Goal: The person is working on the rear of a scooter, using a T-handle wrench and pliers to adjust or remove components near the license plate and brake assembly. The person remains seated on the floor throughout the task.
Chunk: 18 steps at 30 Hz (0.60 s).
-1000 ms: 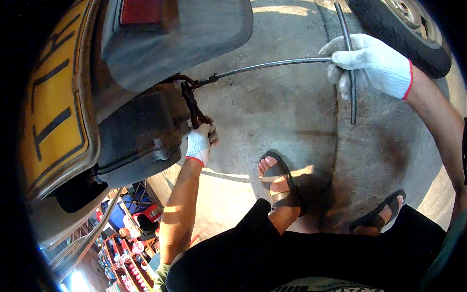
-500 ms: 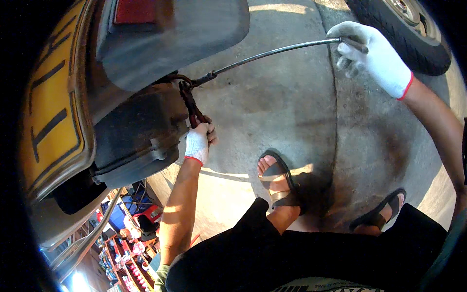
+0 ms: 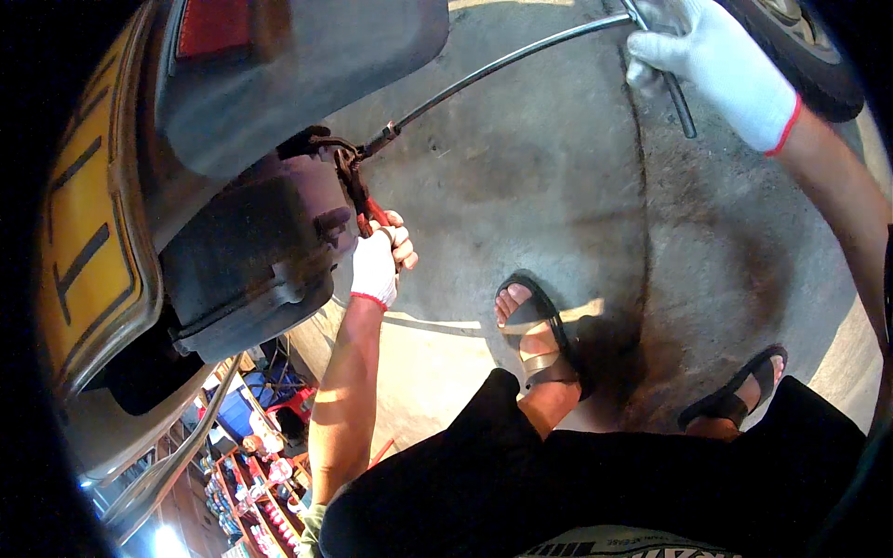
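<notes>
My left hand (image 3: 375, 267), in a white glove that leaves fingertips bare, is closed round red-handled pliers (image 3: 374, 214). Their dark jaws grip at a metal bracket (image 3: 327, 145) under the vehicle's rear; the exact part between them is hard to make out. A long T-handle socket wrench (image 3: 507, 65) runs from that spot up to the right, its socket end (image 3: 379, 139) against the bracket beside the jaws. Gloved in white with a red cuff, my right hand (image 3: 712, 65) holds the wrench's crossbar, partly blurred at the fingers.
Left of my hands are a dark grey mudflap (image 3: 307, 74), a red reflector (image 3: 214, 26), a yellow plate (image 3: 88, 223) and a dark housing (image 3: 251, 251). A wheel (image 3: 800, 56) stands far right. Concrete floor (image 3: 521, 195) lies below; shelves (image 3: 256, 502) of small goods are lower left.
The wrench's crossbar has turned from nearly level to steeply slanted, and my right hand has shifted slightly up with it. My left hand keeps the pliers at the bracket.
</notes>
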### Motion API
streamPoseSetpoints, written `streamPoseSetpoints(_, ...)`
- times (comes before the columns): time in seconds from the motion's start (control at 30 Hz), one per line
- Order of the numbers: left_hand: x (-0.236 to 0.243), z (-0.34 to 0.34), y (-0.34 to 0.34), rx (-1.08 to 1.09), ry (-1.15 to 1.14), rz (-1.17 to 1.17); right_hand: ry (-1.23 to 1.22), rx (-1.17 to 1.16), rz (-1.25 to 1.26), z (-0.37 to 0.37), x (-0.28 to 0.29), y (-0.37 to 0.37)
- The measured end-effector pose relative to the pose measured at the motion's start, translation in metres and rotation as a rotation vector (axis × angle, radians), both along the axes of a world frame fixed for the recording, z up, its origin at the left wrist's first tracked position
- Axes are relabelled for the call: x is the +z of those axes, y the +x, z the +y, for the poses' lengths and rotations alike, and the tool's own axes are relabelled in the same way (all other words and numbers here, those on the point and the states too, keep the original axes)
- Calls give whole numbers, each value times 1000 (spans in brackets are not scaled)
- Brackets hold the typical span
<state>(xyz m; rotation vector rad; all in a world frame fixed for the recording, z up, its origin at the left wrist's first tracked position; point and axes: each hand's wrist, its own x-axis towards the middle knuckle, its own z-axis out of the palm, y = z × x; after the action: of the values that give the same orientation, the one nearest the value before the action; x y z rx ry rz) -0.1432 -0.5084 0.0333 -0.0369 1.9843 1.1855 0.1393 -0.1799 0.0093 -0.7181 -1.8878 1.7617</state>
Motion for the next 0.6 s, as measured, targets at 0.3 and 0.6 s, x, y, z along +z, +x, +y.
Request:
streamPoseSetpoints(0.3,-8,-3,-3,10,48,-73,897,78,-79,2,4,4)
streamPoseSetpoints(0.6,-5,0,-1,41,-27,28,-286,24,-81,1,26,6)
